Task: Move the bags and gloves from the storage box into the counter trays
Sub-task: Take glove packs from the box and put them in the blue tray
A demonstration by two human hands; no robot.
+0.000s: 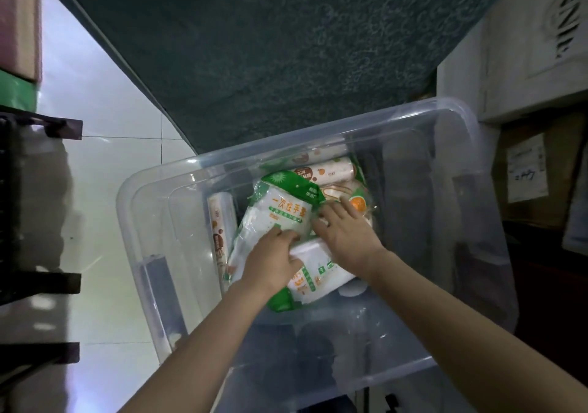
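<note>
Reaching into the clear storage box (pixel 203 170), the left hand (pixel 270 261) curls its fingers onto the glove pack (pixel 280 215) mid-box while the right hand (pixel 345 232) lies flat, fingers spread, beside it; lifting out needs a firmer two-handed grip.

Dim, soft frame; floor (pixel 105 145) glare at left, edges apparently warped.

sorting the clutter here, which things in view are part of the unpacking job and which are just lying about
Part of the job: clear storage box, green-and-white glove packs, bag rolls, left hand, right hand.

Lying about: dark rack, cardboard box.
</note>
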